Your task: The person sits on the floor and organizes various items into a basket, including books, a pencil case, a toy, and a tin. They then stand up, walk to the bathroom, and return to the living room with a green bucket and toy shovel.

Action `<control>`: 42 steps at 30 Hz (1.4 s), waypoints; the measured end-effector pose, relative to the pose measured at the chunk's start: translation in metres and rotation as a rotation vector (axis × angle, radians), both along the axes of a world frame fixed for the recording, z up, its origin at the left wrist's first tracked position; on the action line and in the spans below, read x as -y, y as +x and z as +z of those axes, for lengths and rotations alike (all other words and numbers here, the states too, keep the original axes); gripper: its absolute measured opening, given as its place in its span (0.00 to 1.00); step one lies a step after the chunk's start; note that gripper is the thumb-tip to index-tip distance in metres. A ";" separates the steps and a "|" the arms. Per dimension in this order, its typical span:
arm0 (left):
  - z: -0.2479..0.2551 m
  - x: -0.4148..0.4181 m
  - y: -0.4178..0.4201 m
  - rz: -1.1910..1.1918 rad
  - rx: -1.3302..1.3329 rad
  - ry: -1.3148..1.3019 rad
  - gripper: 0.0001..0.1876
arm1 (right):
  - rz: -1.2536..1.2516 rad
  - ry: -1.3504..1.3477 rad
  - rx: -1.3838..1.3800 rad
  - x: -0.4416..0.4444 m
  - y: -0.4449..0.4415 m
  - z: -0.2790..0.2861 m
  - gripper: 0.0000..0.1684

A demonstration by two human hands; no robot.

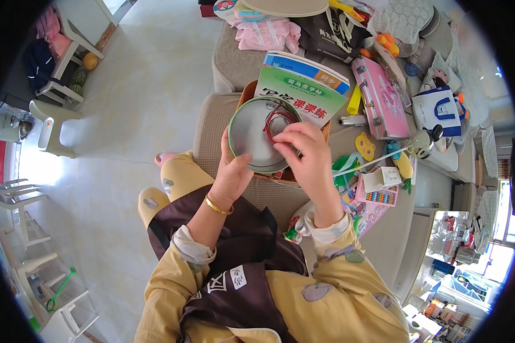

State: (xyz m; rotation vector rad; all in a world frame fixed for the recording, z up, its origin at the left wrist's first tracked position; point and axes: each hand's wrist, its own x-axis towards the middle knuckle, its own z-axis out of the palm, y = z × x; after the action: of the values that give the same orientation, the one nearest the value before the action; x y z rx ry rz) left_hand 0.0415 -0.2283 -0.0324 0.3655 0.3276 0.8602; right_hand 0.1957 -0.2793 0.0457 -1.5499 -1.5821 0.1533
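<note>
My left hand [234,171] grips the near left rim of a round metal tin [251,139] with a green edge, tilted so its inside shows. Inside, at the right, lies a loop of red cord [279,112] with what looks like a clear round piece. My right hand [304,150] reaches over the tin's right rim, thumb and forefinger close together at the cord; whether they pinch it I cannot tell. Beneath the tin is an orange-brown basket [247,91], and workbooks [302,90] with green and blue covers stand in it behind the tin.
The basket rests on a checked beige sofa seat [216,124]. To the right are a pink case [380,98], a yellow bear-face piece [364,146], a toy abacus [380,197], a small white box [382,178] and a stick with a panda head [421,143]. A plastic stool [53,126] stands left.
</note>
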 end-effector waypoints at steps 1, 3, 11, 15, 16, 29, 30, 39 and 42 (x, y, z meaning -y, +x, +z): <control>-0.001 -0.001 -0.001 -0.011 -0.002 0.021 0.42 | 0.044 -0.079 0.031 -0.003 -0.002 0.000 0.07; -0.004 -0.003 -0.003 -0.034 -0.004 0.064 0.43 | 0.102 -0.155 0.119 -0.007 -0.006 -0.005 0.06; 0.001 -0.002 -0.001 -0.030 -0.006 0.069 0.43 | -0.064 -0.373 0.219 -0.015 -0.010 -0.017 0.07; 0.000 -0.003 0.002 -0.032 -0.051 0.069 0.43 | -0.077 -0.390 0.268 -0.018 -0.002 -0.030 0.07; -0.001 -0.003 0.001 -0.026 -0.056 0.068 0.43 | -0.048 -0.389 0.290 -0.019 -0.001 -0.033 0.06; 0.004 -0.001 0.003 -0.015 -0.073 0.029 0.40 | -0.176 0.026 -0.395 0.014 0.013 -0.023 0.05; 0.005 -0.001 0.002 -0.021 -0.081 0.036 0.40 | -0.225 0.057 -0.521 0.017 0.026 -0.035 0.05; -0.001 -0.002 0.002 -0.037 -0.080 0.011 0.40 | -0.723 -0.175 -0.212 0.061 0.223 -0.149 0.14; 0.002 -0.004 0.002 -0.049 -0.076 0.004 0.40 | -0.649 -0.455 0.010 0.078 0.240 -0.184 0.15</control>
State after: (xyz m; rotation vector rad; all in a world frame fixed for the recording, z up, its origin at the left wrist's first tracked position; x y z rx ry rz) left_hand 0.0436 -0.2241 -0.0306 0.4090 0.3860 0.8006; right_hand 0.4355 -0.3569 -0.1386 -2.3428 -1.0136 0.1464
